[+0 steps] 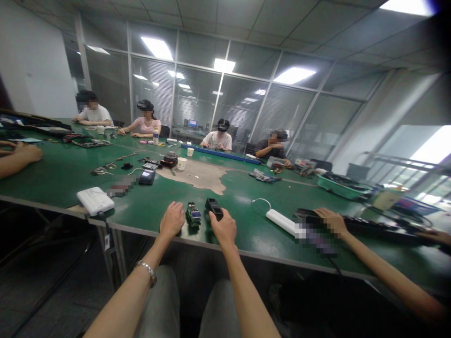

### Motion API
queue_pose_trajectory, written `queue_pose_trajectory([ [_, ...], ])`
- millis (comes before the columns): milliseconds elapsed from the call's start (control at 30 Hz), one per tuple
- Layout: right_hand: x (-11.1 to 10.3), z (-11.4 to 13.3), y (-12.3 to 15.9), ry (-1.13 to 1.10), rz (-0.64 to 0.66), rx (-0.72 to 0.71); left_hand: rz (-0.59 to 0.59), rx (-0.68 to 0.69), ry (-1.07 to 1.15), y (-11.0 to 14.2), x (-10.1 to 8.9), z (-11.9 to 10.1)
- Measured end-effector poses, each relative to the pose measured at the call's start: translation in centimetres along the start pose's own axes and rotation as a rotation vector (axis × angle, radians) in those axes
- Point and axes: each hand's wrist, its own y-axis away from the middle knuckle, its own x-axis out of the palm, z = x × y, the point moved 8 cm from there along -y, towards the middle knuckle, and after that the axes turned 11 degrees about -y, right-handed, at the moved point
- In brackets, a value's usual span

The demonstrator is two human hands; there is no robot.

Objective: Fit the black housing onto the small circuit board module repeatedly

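My right hand [224, 227] is closed around the near end of a black oblong plastic housing [213, 206] with a recessed far end, at the table's front edge. To its left stands a small green circuit board assembly [193, 215] with a little screen, touched by neither hand. My left hand [172, 218] rests on the table left of that assembly, its fingers curled in; whatever may be under them is hidden.
A white power bank [95, 201] lies left, a white power strip [282, 221] right. A black handheld device [147, 176] and paper cups [182, 163] stand farther back. A neighbour's hand [331, 221] reaches in from the right. Several people sit across the green table [243, 211].
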Motion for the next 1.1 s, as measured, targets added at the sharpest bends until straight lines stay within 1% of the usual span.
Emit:
queue_pose_trajectory([
  [300, 1.4, -1.0, 0.8, 0.053, 0.013, -0.021, 0.014, -0.002, -0.015, -0.1, 0.2, 0.0],
  [367, 1.5, -1.1, 1.2, 0.035, -0.022, -0.062, 0.012, -0.008, -0.017, -0.1, 0.3, 0.0],
  [467, 1.2, -1.1, 1.9, -0.034, -0.101, -0.170, 0.012, -0.019, -0.015, 0.0, 0.5, 0.2],
  [533, 1.2, -1.3, 2.3, -0.075, -0.126, -0.224, 0.013, -0.032, -0.011, 0.0, 0.6, 0.3],
  [600, 1.2, -1.4, 2.4, -0.091, -0.126, -0.244, 0.011, -0.052, -0.008, 0.1, 0.6, 0.5],
  [700, 1.5, -1.4, 2.1, -0.067, -0.102, -0.226, 0.009, -0.075, -0.008, 0.1, 0.5, 0.7],
  [800, 1.9, -1.1, 1.6, -0.049, -0.062, -0.190, 0.015, -0.069, -0.012, 0.2, 0.3, 0.6],
  [900, 1.8, -0.5, 1.1, -0.078, -0.028, -0.150, 0.018, -0.069, -0.015, 0.2, 0.2, 0.5],
  [1000, 1.0, 0.6, 0.7, -0.144, -0.039, -0.126, 0.015, -0.077, -0.013, 0.3, 0.1, 0.6],
  [1100, -0.2, 2.6, 0.6, -0.256, -0.067, -0.149, 0.010, -0.088, -0.003, 0.4, 0.1, 0.8],
])
